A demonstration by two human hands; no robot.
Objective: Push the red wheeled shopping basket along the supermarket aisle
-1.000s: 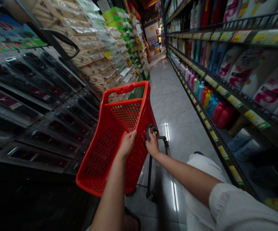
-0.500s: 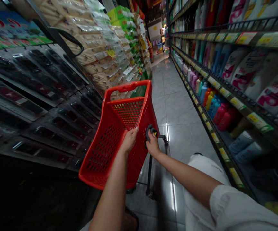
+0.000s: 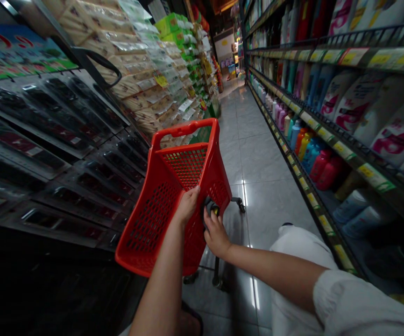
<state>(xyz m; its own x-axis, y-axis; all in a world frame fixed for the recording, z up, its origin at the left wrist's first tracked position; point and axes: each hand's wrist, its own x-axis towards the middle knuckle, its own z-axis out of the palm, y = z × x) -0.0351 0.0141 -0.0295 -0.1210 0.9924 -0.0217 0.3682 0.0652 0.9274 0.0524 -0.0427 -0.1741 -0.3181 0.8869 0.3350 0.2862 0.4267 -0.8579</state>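
Shifted lower and nearer the left hand (image 3: 188,205) since the earlier frame, the right hand (image 3: 217,233) holds a dark wad (image 3: 208,204), probably a cloth though dim light leaves that unsure, against the red shopping cart's (image 3: 193,247) outer side. From the left, packaged goods (image 3: 47,109) hang beside the cart on the aisle floor (image 3: 261,154), the left fingers close over its rim (image 3: 202,172), the right fingers bunch round the wad, and bottles (image 3: 328,170) stand rightmost; wiping seems the step in hand, the next stroke calling for even pressure and a steady rim.
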